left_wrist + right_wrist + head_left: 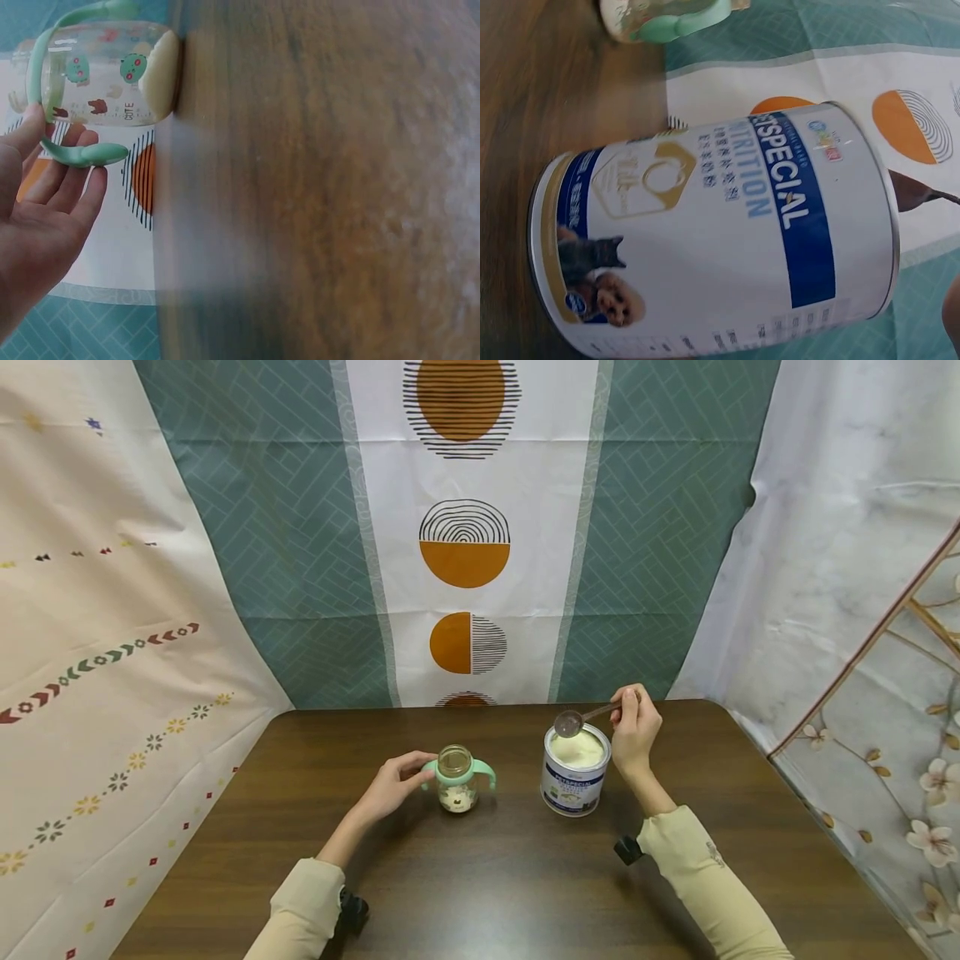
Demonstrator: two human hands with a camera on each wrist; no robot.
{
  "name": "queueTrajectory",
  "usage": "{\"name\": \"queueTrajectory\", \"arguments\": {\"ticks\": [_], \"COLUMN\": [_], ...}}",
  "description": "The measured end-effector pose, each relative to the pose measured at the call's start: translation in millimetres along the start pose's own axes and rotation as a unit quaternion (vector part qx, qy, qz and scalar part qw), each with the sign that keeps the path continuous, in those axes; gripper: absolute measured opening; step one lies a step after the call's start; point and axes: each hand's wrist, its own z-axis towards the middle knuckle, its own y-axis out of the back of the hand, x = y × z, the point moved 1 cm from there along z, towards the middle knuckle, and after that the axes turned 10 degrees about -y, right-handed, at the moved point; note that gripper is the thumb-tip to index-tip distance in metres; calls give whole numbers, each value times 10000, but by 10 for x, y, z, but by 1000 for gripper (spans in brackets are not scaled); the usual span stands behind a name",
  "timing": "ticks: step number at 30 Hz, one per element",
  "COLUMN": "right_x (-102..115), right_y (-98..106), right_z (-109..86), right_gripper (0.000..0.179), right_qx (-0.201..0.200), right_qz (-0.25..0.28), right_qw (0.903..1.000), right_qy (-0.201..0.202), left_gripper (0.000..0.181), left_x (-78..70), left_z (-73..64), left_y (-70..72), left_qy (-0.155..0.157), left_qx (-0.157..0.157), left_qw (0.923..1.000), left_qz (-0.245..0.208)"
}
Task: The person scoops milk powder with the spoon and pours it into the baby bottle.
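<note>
A clear baby bottle (pixel 458 797) with a mint green two-handled collar stands lidless on the table, pale powder in its bottom. At its left handle, my left hand (pixel 392 787) grips with thumb and fingers; the left wrist view shows the green handle (pixel 84 154) between them. My right hand (pixel 637 728) pinches the long handle of a brown translucent measuring scoop (pixel 569 723). Its bowl hangs over the rim of an opened white and blue milk powder can (pixel 572 787). Cream-coloured powder (pixel 579 752) fills the can nearly to the top. The bowl's contents are unclear.
Both things stand on a dark brown wooden table (pixel 480 877), the can to the right of the bottle. Behind the table hangs a patterned cloth (pixel 525 610), with more printed fabric on either side. Dark wrist devices (pixel 628 851) sit by the sleeves.
</note>
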Motion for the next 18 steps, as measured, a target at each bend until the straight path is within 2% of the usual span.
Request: {"name": "queueTrajectory", "arguments": {"ticks": [3, 6, 9, 12, 15, 18], "right_x": [18, -13, -145, -316, -394, -403], "right_y": [-14, -28, -27, -5, 8, 14], "right_z": [-31, -45, -32, -13, -7, -16], "right_gripper": [28, 25, 23, 22, 30, 39], "right_qx": [21, 51, 101, 323, 655, 976], "right_qz": [-367, -592, -806, -983, -1145, -1310], "right_qw": [9979, 9937, 9879, 9794, 9631, 9415], "right_qy": [540, 949, 1324, 1732, 2345, 2947], "left_gripper": [31, 31, 31, 31, 31, 31], "left_x": [-112, -142, -139, -114, -111, -121], "left_z": [-14, -20, -19, -16, -13, -13], "left_y": [15, 20, 20, 11, 10, 10], "left_qy": [-35, -59, -81, -77, -81, -68], "left_qx": [27, 34, 28, 10, 1, -11], "left_qw": [10000, 10000, 10000, 10000, 9999, 9999], "left_qz": [20, 19, 27, -48, -97, -88]}}
